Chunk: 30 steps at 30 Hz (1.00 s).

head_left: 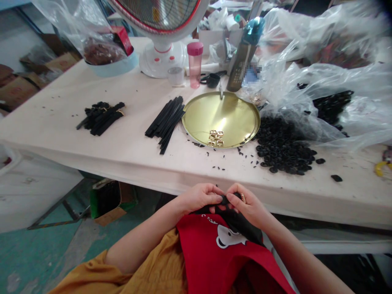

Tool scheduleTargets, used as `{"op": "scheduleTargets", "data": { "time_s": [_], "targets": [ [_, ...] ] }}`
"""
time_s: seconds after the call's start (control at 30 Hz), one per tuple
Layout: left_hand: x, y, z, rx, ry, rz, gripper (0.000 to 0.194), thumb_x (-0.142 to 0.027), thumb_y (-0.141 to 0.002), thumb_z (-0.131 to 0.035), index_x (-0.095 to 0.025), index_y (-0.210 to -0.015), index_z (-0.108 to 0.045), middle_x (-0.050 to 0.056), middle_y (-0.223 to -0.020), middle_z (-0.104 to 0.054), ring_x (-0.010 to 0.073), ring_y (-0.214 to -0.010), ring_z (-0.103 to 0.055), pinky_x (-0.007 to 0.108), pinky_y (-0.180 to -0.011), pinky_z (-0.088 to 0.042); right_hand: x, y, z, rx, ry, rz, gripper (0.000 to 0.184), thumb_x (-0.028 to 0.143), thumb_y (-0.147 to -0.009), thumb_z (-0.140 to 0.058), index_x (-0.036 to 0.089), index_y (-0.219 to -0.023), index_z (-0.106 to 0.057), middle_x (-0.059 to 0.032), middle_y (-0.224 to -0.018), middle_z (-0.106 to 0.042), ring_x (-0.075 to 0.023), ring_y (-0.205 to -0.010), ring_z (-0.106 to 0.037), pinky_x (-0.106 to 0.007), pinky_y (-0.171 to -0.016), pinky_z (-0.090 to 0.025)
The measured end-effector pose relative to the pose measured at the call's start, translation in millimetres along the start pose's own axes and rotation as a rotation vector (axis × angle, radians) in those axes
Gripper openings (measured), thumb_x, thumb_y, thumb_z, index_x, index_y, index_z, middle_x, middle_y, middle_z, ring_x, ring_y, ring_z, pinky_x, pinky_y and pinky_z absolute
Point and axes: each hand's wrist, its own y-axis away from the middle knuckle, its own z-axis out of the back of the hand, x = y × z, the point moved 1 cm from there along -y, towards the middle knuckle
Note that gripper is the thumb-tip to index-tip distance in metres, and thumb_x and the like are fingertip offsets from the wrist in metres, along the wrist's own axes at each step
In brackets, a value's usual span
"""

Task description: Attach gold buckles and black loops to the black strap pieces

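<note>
A small black piece (224, 200) was pinched in the closed grips of my left hand (204, 198) and right hand (247, 204), above a red apron (202, 245); beyond lay a worktop (128, 151) with a gold-coloured round tray (211, 110).

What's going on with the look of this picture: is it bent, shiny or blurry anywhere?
Head view: the white table's edge bows in a curve, wide-lens style; a bright glare streak crosses the gold tray; highlights speckle the clear plastic bags; the top right corner darkens; a small patch beside the plastic is pixelated.
</note>
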Motion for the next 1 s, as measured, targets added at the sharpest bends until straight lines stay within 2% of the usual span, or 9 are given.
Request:
{"op": "scheduleTargets", "data": {
  "time_s": [0.13, 0.23, 0.33, 0.5, 0.67, 0.83, 1.0],
  "targets": [
    [-1, 11, -1.9, 0.02, -0.111, -0.027, 0.028, -0.033, -0.075, -0.055, -0.012, -0.094, -0.056, 0.004, -0.077, -0.064, 0.0077, -0.057, -0.054, 0.021, -0.057, -0.042, 2, 4, -5, -0.03, 0.031, 0.036, 0.02, 0.04, -0.08, -0.049, 0.021, -0.076, -0.049, 0.0034, -0.058, -0.05, -0.0106, -0.051, -0.044, -0.024, -0.048, -0.035],
    [0, 15, -0.9, 0.082, -0.221, -0.013, 0.03, -0.038, -0.08, -0.047, -0.011, -0.088, -0.056, 0.005, -0.075, -0.064, 0.0079, -0.056, -0.054, 0.02, -0.056, -0.041, 2, 2, -9, -0.077, 0.108, 0.118, 0.017, 0.037, -0.081, -0.047, 0.021, -0.085, -0.053, -0.0001, -0.073, -0.055, -0.0134, -0.063, -0.05, -0.027, -0.059, -0.04],
    [-5, 15, 0.0, 0.064, -0.345, -0.047, 0.032, -0.039, -0.082, -0.041, -0.011, -0.08, -0.056, 0.004, -0.069, -0.063, 0.0082, -0.053, -0.053, 0.019, -0.052, -0.04, 3, -3, -9, -0.023, 0.119, 0.142, 0.019, 0.036, -0.082, -0.046, 0.022, -0.093, -0.052, -0.0013, -0.081, -0.057, -0.0135, -0.064, -0.051, -0.028, -0.061, -0.042],
    [-25, 12, 6.1, -0.017, -0.567, -0.103, 0.031, -0.037, -0.08, -0.04, -0.013, -0.075, -0.059, 0.003, -0.068, -0.064, 0.0088, -0.05, -0.052, 0.018, -0.046, -0.036, 2, -13, -3, -0.009, 0.057, 0.064, 0.027, 0.043, -0.085, -0.04, 0.023, -0.101, -0.047, 0.0019, -0.066, -0.051, -0.0126, -0.054, -0.047, -0.025, -0.05, -0.038],
    [-34, 8, 18.3, -0.093, -0.688, -0.139, 0.028, -0.033, -0.076, -0.042, -0.015, -0.062, -0.058, 0.001, -0.059, -0.061, 0.0101, -0.051, -0.051, 0.019, -0.048, -0.035, -4, -30, 3, -0.138, 0.207, 0.14, 0.032, 0.045, -0.086, -0.036, 0.022, -0.106, -0.045, 0.0036, -0.055, -0.046, -0.0149, -0.051, -0.047, -0.028, -0.051, -0.037],
    [-41, -7, 24.1, -0.087, -0.663, -0.112, 0.024, -0.029, -0.075, -0.041, -0.015, -0.069, -0.059, 0.0, -0.062, -0.062, 0.0107, -0.052, -0.053, 0.02, -0.049, -0.037, 0, -49, -1, -0.218, 0.175, 0.18, 0.031, 0.046, -0.085, -0.036, 0.022, -0.1, -0.048, 0.0049, -0.05, -0.041, -0.0142, -0.045, -0.042, -0.026, -0.045, -0.034],
    [-59, -21, 39.8, -0.198, -0.892, -0.204, 0.027, -0.025, -0.078, -0.037, -0.015, -0.076, -0.062, 0.002, -0.069, -0.064, 0.0124, -0.058, -0.054, 0.022, -0.053, -0.037, 13, -79, -3, -0.292, 0.265, 0.236, 0.031, 0.045, -0.085, -0.035, 0.02, -0.1, -0.047, 0.0039, -0.051, -0.049, -0.0143, -0.045, -0.049, -0.025, -0.045, -0.038]
  ]
}}
